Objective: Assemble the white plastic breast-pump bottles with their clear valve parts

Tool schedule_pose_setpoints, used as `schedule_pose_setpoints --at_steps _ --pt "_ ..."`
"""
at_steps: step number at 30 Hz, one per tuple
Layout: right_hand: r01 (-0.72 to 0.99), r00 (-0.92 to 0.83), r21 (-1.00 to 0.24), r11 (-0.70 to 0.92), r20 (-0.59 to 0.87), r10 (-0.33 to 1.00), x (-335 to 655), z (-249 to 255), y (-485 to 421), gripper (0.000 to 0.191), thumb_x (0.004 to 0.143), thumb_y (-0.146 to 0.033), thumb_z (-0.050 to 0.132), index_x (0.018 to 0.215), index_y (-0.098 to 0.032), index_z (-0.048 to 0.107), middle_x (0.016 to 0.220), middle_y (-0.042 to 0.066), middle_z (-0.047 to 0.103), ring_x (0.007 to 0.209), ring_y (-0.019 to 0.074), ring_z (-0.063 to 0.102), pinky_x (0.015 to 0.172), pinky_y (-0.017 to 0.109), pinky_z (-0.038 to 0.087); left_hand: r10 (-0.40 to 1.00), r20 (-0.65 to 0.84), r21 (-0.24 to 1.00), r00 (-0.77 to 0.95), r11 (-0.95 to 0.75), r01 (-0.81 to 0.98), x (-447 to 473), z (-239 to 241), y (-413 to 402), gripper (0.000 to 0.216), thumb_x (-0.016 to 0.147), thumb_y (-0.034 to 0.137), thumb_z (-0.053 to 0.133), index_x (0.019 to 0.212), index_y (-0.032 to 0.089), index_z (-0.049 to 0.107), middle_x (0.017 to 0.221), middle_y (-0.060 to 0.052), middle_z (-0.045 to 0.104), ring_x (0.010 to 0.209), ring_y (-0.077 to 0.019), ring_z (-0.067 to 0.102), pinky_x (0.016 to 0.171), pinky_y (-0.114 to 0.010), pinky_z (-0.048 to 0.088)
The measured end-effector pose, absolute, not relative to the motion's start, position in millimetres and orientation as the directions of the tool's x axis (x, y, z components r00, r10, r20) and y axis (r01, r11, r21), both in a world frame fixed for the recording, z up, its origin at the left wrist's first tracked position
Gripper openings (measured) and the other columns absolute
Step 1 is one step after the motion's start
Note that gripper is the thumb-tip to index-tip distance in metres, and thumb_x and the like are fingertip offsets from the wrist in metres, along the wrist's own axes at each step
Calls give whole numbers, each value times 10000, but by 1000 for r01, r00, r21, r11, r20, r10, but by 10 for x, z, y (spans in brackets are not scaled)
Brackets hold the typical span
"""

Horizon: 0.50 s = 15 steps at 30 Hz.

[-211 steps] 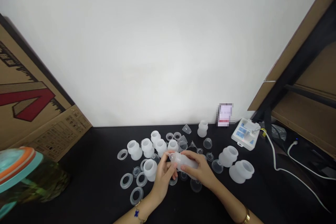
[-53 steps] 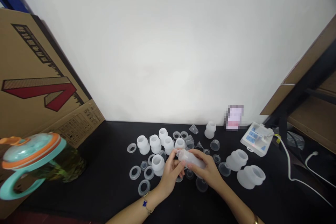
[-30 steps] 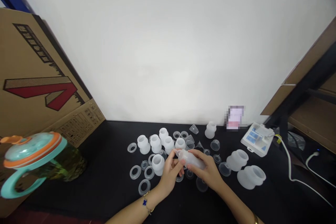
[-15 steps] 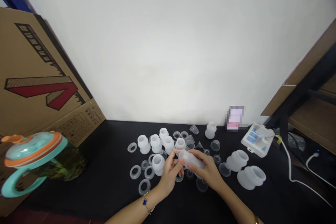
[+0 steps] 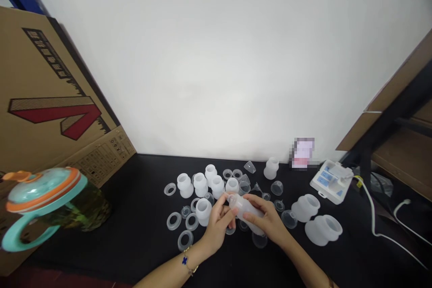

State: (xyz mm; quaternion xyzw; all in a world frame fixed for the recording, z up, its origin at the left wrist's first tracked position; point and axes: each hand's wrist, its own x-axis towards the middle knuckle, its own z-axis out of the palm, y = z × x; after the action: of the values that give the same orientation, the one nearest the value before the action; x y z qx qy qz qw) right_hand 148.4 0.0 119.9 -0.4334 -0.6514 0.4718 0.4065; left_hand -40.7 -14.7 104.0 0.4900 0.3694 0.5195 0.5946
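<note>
Between my two hands is a translucent white baby bottle (image 5: 243,208), tilted, with its clear nipple end pointing up and left. My left hand (image 5: 218,221) pinches at the nipple and collar end. Wrapped round the bottle's body is my right hand (image 5: 269,219); part of the body is hidden under its fingers. Left of the hands, several open white bottles stand upright, one of them close by my left hand (image 5: 204,211). Ring collars (image 5: 185,240) and clear nipples (image 5: 185,211) lie scattered around them. A clear dome cap (image 5: 259,240) lies below my right hand.
Two wide bottles (image 5: 323,229) lie tilted at the right, near a white power box (image 5: 332,181) with a white cable (image 5: 373,216). A lidded teal jug (image 5: 47,198) and a cardboard box (image 5: 60,117) stand at the left. A white wall (image 5: 216,63) closes the back.
Both hands keep hold of the baby bottle in nearly the same place. The camera view has shifted very slightly; the things on the table stay put.
</note>
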Motion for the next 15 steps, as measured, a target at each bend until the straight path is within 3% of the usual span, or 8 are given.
schedule_pose_setpoints --at_steps 11,13,15 --pt "96 -287 -980 176 142 947 1433 1191 -40 519 817 -585 734 1190 -227 684 1072 88 757 986 302 699 862 396 552 984 100 968 148 -62 -242 -415 968 -134 488 890 474 693 1236 142 605 537 40 589 456 -107 493 493 -213 371" --pt "25 -259 -992 127 116 959 1419 1181 -32 568 823 -647 690 1207 -229 665 1078 101 758 972 309 710 814 390 568 985 100 962 143 -59 -265 -406 978 -146 570 878 459 710 1339 158 562 731 -26 706 480 -105 533 498 -220 409" --pt "-83 -230 -996 41 59 971 1415 1166 -15 621 834 -697 641 1253 -238 636 1072 112 760 933 315 727 736 382 581 980 104 961 172 -54 -270 -394 997 -160 632 860 436 734 1409 200 528 1088 -119 729 520 -93 570 503 -225 446"
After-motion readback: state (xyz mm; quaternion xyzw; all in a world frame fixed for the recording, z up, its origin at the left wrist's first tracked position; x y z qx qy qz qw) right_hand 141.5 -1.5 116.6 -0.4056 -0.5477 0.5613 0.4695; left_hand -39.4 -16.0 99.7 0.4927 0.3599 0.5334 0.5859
